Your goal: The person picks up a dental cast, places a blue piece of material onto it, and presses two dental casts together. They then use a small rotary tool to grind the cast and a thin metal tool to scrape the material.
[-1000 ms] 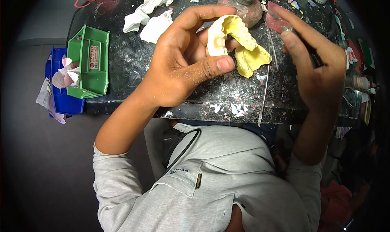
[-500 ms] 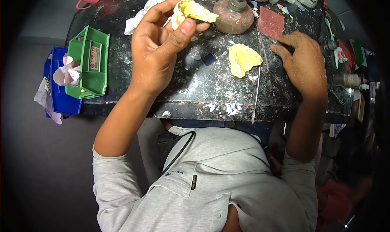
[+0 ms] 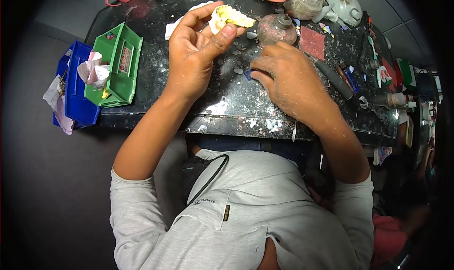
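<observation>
Holding the yellow tooth model (image 3: 231, 17) up off the black table (image 3: 156, 76), my left hand (image 3: 194, 57) pinches it between the thumb and fingers. That hand does much the same thing as half a second ago, so the model stays high and safe.

The big change is my right hand (image 3: 293, 78). A moment ago it is by the corner of the red square (image 3: 312, 43). Now it is nearer the middle of the table, with its back to me and its fingers bent. The red square lies flat, well apart from my fingertips, so I think that hand is done with it for now. A little blue piece (image 3: 248, 74) is right at my thumb and finger tips, but I cannot tell if I touch it.

Half a second ago, another yellow model sits about where this hand is now. I cannot see it any more. It may be under my hand or in it, so I cannot tell what the hand grips, if anything.

The round pot (image 3: 274, 31) is just past my knuckles, and the end of a thin metal tool (image 3: 295, 133) pokes out at the table's near edge.
</observation>
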`<action>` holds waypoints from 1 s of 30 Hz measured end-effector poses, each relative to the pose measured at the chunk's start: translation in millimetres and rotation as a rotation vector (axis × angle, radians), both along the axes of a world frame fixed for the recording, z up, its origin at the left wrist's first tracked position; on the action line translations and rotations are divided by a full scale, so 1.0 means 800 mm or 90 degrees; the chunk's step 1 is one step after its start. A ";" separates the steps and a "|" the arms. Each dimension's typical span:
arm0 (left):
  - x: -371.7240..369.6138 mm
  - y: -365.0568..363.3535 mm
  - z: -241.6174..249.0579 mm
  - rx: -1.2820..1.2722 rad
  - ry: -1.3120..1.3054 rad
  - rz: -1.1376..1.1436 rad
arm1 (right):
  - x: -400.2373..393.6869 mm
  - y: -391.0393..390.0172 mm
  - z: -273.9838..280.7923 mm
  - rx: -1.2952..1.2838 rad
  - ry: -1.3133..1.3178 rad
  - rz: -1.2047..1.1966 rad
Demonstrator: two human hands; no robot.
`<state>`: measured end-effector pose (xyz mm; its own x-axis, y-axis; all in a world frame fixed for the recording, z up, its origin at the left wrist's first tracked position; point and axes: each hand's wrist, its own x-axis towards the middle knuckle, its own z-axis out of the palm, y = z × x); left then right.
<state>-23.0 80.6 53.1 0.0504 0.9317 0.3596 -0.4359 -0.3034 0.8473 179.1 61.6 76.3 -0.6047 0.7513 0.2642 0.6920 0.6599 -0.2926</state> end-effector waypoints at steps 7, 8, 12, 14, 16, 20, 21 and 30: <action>-0.002 -0.002 -0.002 0.030 -0.028 0.012 | -0.003 0.011 -0.014 0.019 0.013 0.027; -0.002 -0.003 0.000 0.030 -0.031 0.013 | 0.000 0.009 -0.010 0.021 0.011 0.028; 0.005 -0.036 0.015 0.014 0.050 0.014 | 0.020 -0.002 0.047 0.041 0.162 -0.030; 0.024 -0.057 0.003 -0.033 0.042 -0.005 | 0.024 -0.014 0.077 0.000 0.247 -0.032; 0.045 -0.075 -0.012 -0.057 -0.022 -0.058 | 0.027 -0.018 0.084 0.015 0.238 -0.010; 0.074 -0.093 -0.022 -0.038 -0.098 -0.072 | 0.020 -0.027 0.080 -0.002 0.133 0.043; 0.079 -0.094 -0.025 -0.029 -0.110 -0.070 | 0.021 -0.027 0.075 0.014 0.113 0.057; 0.076 -0.094 -0.030 -0.009 -0.080 -0.061 | 0.043 -0.030 0.100 -0.056 0.208 -0.093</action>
